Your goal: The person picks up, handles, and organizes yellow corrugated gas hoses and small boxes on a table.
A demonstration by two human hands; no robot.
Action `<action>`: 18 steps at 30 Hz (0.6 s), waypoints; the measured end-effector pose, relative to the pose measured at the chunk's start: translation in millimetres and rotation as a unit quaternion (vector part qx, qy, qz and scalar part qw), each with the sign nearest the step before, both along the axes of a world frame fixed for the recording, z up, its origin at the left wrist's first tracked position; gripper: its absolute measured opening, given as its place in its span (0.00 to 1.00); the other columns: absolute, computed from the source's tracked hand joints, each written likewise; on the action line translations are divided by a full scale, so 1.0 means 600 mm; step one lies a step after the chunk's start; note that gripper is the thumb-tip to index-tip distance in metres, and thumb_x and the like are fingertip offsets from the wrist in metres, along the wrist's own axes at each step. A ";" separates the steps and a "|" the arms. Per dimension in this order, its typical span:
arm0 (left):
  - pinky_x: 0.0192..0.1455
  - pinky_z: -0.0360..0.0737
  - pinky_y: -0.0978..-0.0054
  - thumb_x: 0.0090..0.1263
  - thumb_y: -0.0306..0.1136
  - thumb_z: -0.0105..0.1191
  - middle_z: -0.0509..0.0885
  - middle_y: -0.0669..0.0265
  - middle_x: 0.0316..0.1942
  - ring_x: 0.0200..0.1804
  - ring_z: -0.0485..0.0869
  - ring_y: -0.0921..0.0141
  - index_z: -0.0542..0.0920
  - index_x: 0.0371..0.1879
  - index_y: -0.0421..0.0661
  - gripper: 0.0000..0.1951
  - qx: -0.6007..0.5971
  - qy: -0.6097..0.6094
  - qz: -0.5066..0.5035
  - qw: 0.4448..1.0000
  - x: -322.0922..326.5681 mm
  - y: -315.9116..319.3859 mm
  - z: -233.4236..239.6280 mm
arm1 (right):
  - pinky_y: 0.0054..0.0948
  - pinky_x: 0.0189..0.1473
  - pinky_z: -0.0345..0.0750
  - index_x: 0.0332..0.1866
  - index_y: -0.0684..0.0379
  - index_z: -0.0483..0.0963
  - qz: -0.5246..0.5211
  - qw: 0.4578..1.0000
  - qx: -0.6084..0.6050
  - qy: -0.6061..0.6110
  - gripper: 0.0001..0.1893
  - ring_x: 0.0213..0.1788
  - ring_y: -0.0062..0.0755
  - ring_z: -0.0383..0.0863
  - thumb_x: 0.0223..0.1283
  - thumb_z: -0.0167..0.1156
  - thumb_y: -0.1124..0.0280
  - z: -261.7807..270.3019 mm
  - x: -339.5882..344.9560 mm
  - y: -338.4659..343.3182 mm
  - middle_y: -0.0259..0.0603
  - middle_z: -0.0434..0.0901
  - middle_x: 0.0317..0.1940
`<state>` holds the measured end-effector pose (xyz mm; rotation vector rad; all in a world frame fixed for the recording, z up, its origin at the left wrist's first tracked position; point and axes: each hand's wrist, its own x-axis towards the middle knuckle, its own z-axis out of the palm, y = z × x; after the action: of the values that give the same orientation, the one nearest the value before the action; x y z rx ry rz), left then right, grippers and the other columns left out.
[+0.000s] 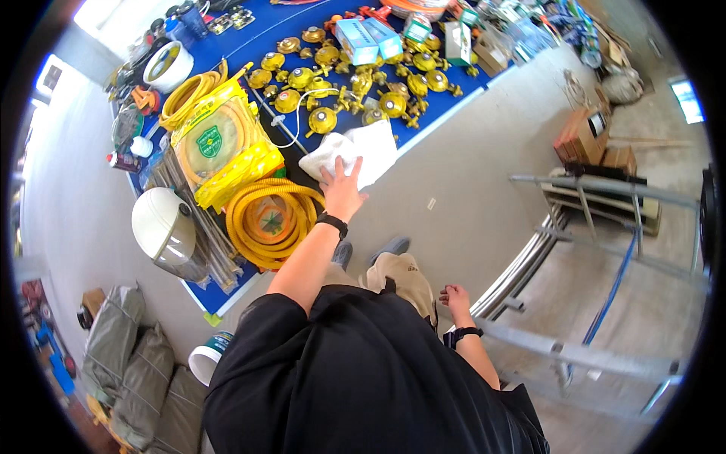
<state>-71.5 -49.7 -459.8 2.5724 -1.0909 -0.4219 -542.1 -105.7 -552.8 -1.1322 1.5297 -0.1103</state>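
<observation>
My left hand [345,190] lies with spread fingers on a crumpled white cloth [332,154] at the edge of a blue table [238,35]. A smoother white sheet or cloth [375,153] adjoins it on the right. Beyond them sit several brass-yellow gas regulators [322,120], and a thin white cord [296,116] curves near the cloth. Left of the hand are a coil of yellow corrugated hose [241,227] and a yellow bag of packaged hose [218,142]. My right hand [455,301] hangs beside my leg, fingers loosely bent, with nothing visible in it.
Light-blue boxes [356,42] rest among the regulators. A white helmet with visor [161,221] and wrapped metal tubes [210,241] occupy the table's near left. On the right stand a metal frame [595,184] and cardboard boxes [584,139]. A white bucket [207,360] and grey sacks [142,386] are left.
</observation>
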 end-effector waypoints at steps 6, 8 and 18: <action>0.60 0.72 0.28 0.56 0.36 0.70 0.53 0.53 0.78 0.73 0.52 0.25 0.65 0.73 0.71 0.43 0.058 0.052 0.090 0.993 -0.007 -0.111 -0.038 | 0.30 0.35 0.81 0.53 0.68 0.76 0.169 0.986 -0.010 0.009 0.15 0.32 0.33 0.86 0.72 0.53 0.68 0.007 0.102 -0.262 0.47 0.86 0.39; 0.61 0.72 0.29 0.59 0.30 0.63 0.55 0.55 0.78 0.72 0.53 0.26 0.69 0.70 0.70 0.37 0.070 0.014 0.126 0.989 -0.005 -0.117 -0.081 | 0.30 0.35 0.81 0.53 0.68 0.76 0.221 0.975 -0.016 0.025 0.15 0.32 0.33 0.86 0.72 0.53 0.68 -0.002 0.118 -0.344 0.47 0.86 0.39; 0.67 0.74 0.55 0.48 0.21 0.63 0.76 0.55 0.62 0.63 0.73 0.47 0.80 0.54 0.49 0.28 -0.073 -0.121 0.262 0.955 -0.017 -0.121 0.005 | 0.32 0.36 0.82 0.48 0.69 0.78 0.297 0.950 -0.079 0.049 0.15 0.31 0.34 0.87 0.69 0.54 0.67 -0.023 0.173 -0.660 0.48 0.87 0.38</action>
<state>-81.9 -122.5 -457.0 2.6837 -0.4417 0.1031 -438.5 -501.5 -566.7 -1.7044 1.2179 0.2403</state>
